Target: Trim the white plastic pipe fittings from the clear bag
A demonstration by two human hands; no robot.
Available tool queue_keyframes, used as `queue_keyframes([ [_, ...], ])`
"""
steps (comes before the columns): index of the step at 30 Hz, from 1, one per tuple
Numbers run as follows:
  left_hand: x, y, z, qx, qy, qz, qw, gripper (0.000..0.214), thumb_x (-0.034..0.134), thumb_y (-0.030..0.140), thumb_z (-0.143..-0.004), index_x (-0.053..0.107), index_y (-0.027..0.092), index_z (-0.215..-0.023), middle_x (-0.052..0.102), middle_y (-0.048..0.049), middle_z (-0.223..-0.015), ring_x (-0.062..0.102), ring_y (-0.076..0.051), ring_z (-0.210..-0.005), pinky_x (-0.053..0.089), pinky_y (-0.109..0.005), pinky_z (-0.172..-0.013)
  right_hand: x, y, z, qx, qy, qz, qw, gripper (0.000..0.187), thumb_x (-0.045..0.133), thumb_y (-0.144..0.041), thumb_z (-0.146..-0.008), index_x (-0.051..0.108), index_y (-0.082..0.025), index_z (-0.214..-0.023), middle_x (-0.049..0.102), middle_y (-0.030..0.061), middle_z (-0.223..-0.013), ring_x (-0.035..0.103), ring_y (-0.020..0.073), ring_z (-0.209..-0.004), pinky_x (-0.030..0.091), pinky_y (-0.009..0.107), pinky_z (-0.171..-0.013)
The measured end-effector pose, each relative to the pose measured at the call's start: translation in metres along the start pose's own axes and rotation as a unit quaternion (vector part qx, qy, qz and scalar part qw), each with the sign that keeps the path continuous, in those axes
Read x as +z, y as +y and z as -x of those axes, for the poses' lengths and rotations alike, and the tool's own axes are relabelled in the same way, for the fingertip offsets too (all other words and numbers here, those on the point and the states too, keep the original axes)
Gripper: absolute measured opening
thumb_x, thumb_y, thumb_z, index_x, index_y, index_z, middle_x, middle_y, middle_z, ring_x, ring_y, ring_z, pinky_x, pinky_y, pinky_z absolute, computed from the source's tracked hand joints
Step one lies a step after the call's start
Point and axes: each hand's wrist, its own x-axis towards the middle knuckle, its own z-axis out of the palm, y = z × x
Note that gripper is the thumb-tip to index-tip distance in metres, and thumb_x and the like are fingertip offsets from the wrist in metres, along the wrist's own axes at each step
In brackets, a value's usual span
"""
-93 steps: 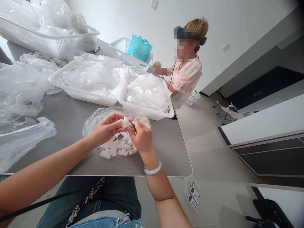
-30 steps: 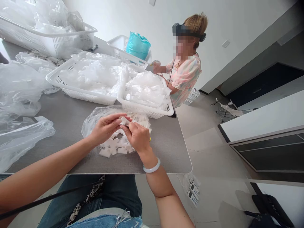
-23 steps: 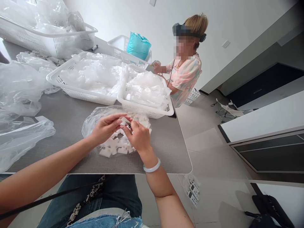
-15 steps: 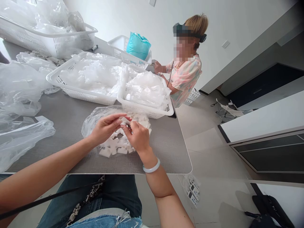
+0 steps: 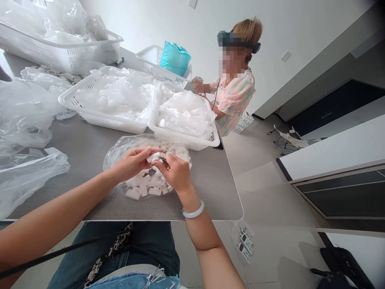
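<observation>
Over the clear plastic bag [image 5: 118, 150], a white block [image 5: 153, 157] is pinched crosswise in the left hand [image 5: 132, 163]; what the curled right hand [image 5: 176, 173] grips cannot be told.

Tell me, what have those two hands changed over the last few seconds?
The right hand has moved in toward the left hand, bringing a small dark tool close to the small white piece pinched in the left fingers. Nothing was let go. The white pieces in the clear plastic bag and the white basket stayed put.
</observation>
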Motion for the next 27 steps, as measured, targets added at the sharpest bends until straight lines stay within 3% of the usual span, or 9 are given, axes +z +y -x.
queue_keyframes([
  [3, -0.009, 0.003, -0.002, -0.094, -0.098, 0.087, 0.987, 0.031, 0.066, 0.033, -0.088, 0.077, 0.013, -0.109, 0.056, -0.0033, -0.061, 0.050, -0.015, -0.058, 0.045, -0.028, -0.054, 0.000, 0.001, 0.001, 0.006, -0.010, -0.002, 1.000, 0.068, 0.021, -0.068, -0.099, 0.054, -0.019, -0.065, 0.050, -0.0016, -0.055, 0.045, 0.0081, -0.051, 0.027, 0.021, -0.050],
  [7, -0.014, 0.001, -0.003, -0.103, -0.136, 0.103, 0.980, 0.041, 0.073, 0.042, -0.084, 0.075, 0.012, -0.112, 0.053, -0.0011, -0.058, 0.042, -0.012, -0.054, 0.038, -0.025, -0.051, 0.003, -0.001, 0.001, 0.006, -0.003, 0.001, 1.000, 0.068, 0.021, -0.069, -0.098, 0.053, -0.019, -0.063, 0.050, -0.0017, -0.054, 0.044, 0.0078, -0.049, 0.026, 0.021, -0.049],
  [11, -0.009, -0.002, -0.003, -0.074, -0.105, 0.042, 0.991, 0.055, 0.070, 0.059, -0.082, 0.076, 0.008, -0.102, 0.043, 0.0015, -0.051, 0.031, -0.010, -0.049, 0.030, -0.024, -0.046, 0.006, -0.004, 0.001, 0.003, -0.002, 0.021, 1.000, 0.065, 0.028, -0.068, -0.098, 0.055, -0.019, -0.066, 0.054, -0.0009, -0.056, 0.048, 0.0082, -0.051, 0.025, 0.022, -0.049],
  [16, -0.001, 0.001, 0.000, -0.039, -0.065, -0.046, 0.996, 0.057, 0.061, 0.063, -0.085, 0.077, 0.011, -0.100, 0.031, 0.0046, -0.049, 0.024, -0.010, -0.046, 0.025, -0.024, -0.044, 0.005, -0.005, 0.001, -0.009, -0.021, 0.027, 0.999, 0.058, 0.035, -0.062, -0.100, 0.058, -0.019, -0.070, 0.060, -0.0005, -0.059, 0.054, 0.0079, -0.054, 0.025, 0.022, -0.049],
  [21, 0.001, 0.004, 0.001, -0.010, -0.064, -0.081, 0.995, 0.056, 0.059, 0.064, -0.085, 0.079, 0.014, -0.101, 0.029, 0.0043, -0.049, 0.024, -0.011, -0.046, 0.026, -0.024, -0.044, 0.002, -0.005, 0.002, -0.053, -0.023, 0.023, 0.998, 0.056, 0.036, -0.053, -0.103, 0.058, -0.019, -0.065, 0.056, -0.0020, -0.053, 0.051, 0.0077, -0.050, 0.024, 0.023, -0.048],
  [27, 0.000, 0.005, 0.002, 0.002, -0.072, -0.122, 0.990, 0.058, 0.054, 0.064, -0.088, 0.078, 0.013, -0.101, 0.033, 0.0027, -0.047, 0.027, -0.011, -0.044, 0.027, -0.025, -0.043, 0.004, -0.004, 0.002, -0.019, -0.006, 0.019, 1.000, 0.058, 0.038, -0.063, -0.099, 0.061, -0.018, -0.070, 0.060, -0.0007, -0.058, 0.054, 0.0078, -0.052, 0.026, 0.022, -0.047],
])
